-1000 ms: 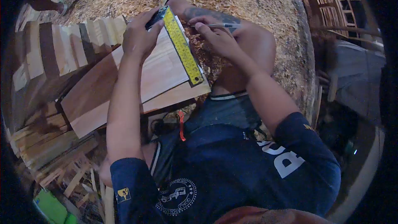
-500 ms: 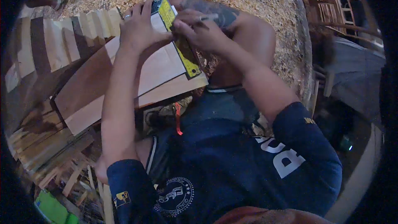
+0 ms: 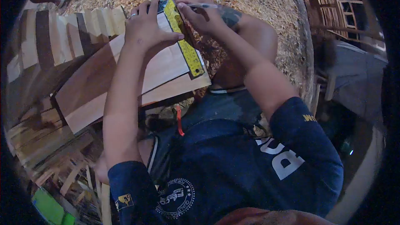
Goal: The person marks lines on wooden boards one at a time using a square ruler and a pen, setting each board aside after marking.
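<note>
Presses one yellow square [image 3: 190, 56] onto two overlapping boards [image 3: 164, 68] with the spread left hand [image 3: 143, 29], grips one pen [image 3: 205, 5] in the right hand [image 3: 203, 18], beside many wood pieces [image 3: 56, 37] at left.

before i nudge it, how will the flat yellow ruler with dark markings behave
The ruler looks stiff: its edges run straight. Being thin, it seems light for its size. Lying flat, it may slide rather than tip unless the left hand, thumb over it, presses.
</note>
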### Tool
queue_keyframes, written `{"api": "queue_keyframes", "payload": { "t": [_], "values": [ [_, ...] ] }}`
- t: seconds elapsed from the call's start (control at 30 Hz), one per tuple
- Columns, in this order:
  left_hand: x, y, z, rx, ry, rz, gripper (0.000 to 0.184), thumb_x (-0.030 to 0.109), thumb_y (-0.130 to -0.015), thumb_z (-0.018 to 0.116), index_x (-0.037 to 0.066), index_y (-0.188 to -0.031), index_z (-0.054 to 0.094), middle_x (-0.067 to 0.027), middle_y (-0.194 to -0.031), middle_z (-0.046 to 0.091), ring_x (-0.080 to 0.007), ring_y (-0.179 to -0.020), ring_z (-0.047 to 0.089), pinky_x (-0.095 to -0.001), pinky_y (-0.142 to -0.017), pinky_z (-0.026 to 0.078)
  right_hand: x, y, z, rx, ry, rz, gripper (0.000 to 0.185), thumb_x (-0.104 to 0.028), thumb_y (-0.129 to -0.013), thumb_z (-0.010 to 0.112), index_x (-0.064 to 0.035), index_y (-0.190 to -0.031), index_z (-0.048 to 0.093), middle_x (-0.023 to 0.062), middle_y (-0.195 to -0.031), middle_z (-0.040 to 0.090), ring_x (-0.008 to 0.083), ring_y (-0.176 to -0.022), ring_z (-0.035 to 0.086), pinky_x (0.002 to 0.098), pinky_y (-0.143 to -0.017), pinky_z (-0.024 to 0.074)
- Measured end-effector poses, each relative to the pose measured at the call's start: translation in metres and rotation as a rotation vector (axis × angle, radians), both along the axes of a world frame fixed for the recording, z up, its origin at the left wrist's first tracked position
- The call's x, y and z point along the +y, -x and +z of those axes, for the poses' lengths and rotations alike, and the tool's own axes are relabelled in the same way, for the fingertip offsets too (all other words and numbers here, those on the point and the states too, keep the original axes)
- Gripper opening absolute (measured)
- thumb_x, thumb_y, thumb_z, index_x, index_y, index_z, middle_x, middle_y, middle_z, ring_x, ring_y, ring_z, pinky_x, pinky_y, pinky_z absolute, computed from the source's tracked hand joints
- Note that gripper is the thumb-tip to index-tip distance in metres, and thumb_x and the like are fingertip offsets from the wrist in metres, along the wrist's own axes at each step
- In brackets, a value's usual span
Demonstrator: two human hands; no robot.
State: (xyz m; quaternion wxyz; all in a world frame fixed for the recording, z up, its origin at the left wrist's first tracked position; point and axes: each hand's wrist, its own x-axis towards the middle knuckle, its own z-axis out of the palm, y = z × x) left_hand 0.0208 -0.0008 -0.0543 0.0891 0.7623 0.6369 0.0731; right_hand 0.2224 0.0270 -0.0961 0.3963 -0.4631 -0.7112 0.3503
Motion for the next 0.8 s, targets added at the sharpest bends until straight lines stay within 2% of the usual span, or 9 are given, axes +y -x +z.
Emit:
{"api": "queue_keyframes", "payload": {
  "t": [0.07, 0.17, 0.23, 0.33, 0.43, 0.53, 0.6, 0.67, 0.8],
  "values": [
    [-0.002, 0.000, -0.001, 0.006, 0.007, 0.008, 0.127, 0.075, -0.051, 0.082, 0.015, -0.153, 0.034, -0.0179, -0.141, 0.049, -0.0409, -0.126, 0.056, -0.0548, -0.101, 0.048, -0.004, -0.011, -0.007, -0.038, -0.190, 0.060, 0.021, -0.022, -0.096, 0.066, -0.0058, -0.106, 0.074, 0.0165, -0.092, 0.072, 0.0325, -0.085, 0.071, 0.0396, -0.075, 0.0563],
    [0.002, -0.001, -0.005, 0.049, 0.042, 0.011, 0.129, 0.077, -0.050, 0.081, 0.015, -0.153, 0.035, -0.0171, -0.142, 0.049, -0.0409, -0.125, 0.057, -0.0552, -0.100, 0.049, -0.057, -0.033, 0.038, -0.091, -0.068, 0.188, 0.015, -0.014, -0.092, 0.068, -0.0018, -0.099, 0.073, 0.0174, -0.091, 0.071, 0.0329, -0.086, 0.070, 0.0396, -0.073, 0.0561],
    [0.003, 0.000, -0.008, 0.058, 0.043, 0.010, 0.129, 0.078, -0.049, 0.081, 0.015, -0.153, 0.035, -0.0170, -0.142, 0.049, -0.0410, -0.125, 0.057, -0.0550, -0.099, 0.050, -0.095, -0.051, 0.037, -0.114, 0.088, 0.215, 0.015, -0.011, -0.091, 0.068, 0.0011, -0.098, 0.071, 0.0179, -0.092, 0.071, 0.0327, -0.085, 0.069, 0.0408, -0.072, 0.0557],
    [0.004, 0.001, -0.009, 0.071, 0.028, 0.003, 0.128, 0.078, -0.050, 0.081, 0.015, -0.152, 0.035, -0.0170, -0.142, 0.049, -0.0405, -0.125, 0.057, -0.0548, -0.098, 0.050, -0.131, -0.063, 0.063, -0.242, 0.273, 0.256, 0.012, -0.010, -0.096, 0.062, 0.0000, -0.100, 0.069, 0.0141, -0.089, 0.068, 0.0227, -0.085, 0.066, 0.0360, -0.076, 0.0519],
    [0.003, -0.002, 0.000, 0.081, 0.068, 0.024, 0.128, 0.078, -0.051, 0.081, 0.015, -0.153, 0.035, -0.0167, -0.142, 0.049, -0.0405, -0.125, 0.057, -0.0547, -0.099, 0.050, -0.123, -0.060, 0.055, -0.271, 0.331, 0.177, 0.015, -0.011, -0.097, 0.060, 0.0007, -0.097, 0.069, 0.0128, -0.080, 0.067, 0.0228, -0.075, 0.066, 0.0368, -0.069, 0.0524],
    [0.004, -0.001, -0.001, 0.052, 0.078, 0.033, 0.128, 0.077, -0.050, 0.082, 0.015, -0.153, 0.035, -0.0168, -0.143, 0.048, -0.0399, -0.128, 0.055, -0.0539, -0.101, 0.049, -0.067, -0.036, 0.049, -0.291, 0.455, 0.113, 0.024, -0.017, -0.093, 0.061, 0.0031, -0.084, 0.070, 0.0221, -0.075, 0.069, 0.0373, -0.070, 0.068, 0.0447, -0.068, 0.0537],
    [0.002, -0.003, 0.005, 0.050, 0.101, 0.041, 0.128, 0.076, -0.051, 0.082, 0.014, -0.153, 0.035, -0.0172, -0.144, 0.047, -0.0397, -0.130, 0.052, -0.0529, -0.102, 0.048, -0.028, -0.018, 0.051, -0.373, 0.240, 0.074, 0.028, -0.023, -0.094, 0.059, 0.0018, -0.086, 0.070, 0.0237, -0.079, 0.070, 0.0371, -0.077, 0.071, 0.0442, -0.070, 0.0544],
    [0.001, -0.006, 0.009, 0.044, 0.103, 0.040, 0.128, 0.074, -0.052, 0.083, 0.012, -0.153, 0.035, -0.0177, -0.145, 0.045, -0.0392, -0.134, 0.048, -0.0508, -0.104, 0.048, 0.009, -0.001, 0.045, -0.481, 0.266, -0.030, 0.028, -0.025, -0.094, 0.058, -0.0009, -0.090, 0.072, 0.0228, -0.080, 0.070, 0.0371, -0.078, 0.072, 0.0441, -0.071, 0.0554],
    [0.001, -0.006, 0.008, 0.078, 0.100, 0.030, 0.129, 0.074, -0.051, 0.083, 0.011, -0.153, 0.035, -0.0183, -0.143, 0.047, -0.0398, -0.131, 0.052, -0.0505, -0.104, 0.049, 0.028, 0.005, 0.028, -0.269, 0.044, 0.006, 0.027, -0.027, -0.095, 0.062, -0.0016, -0.096, 0.074, 0.0195, -0.081, 0.071, 0.0333, -0.075, 0.072, 0.0413, -0.070, 0.0566]
  ]
}}
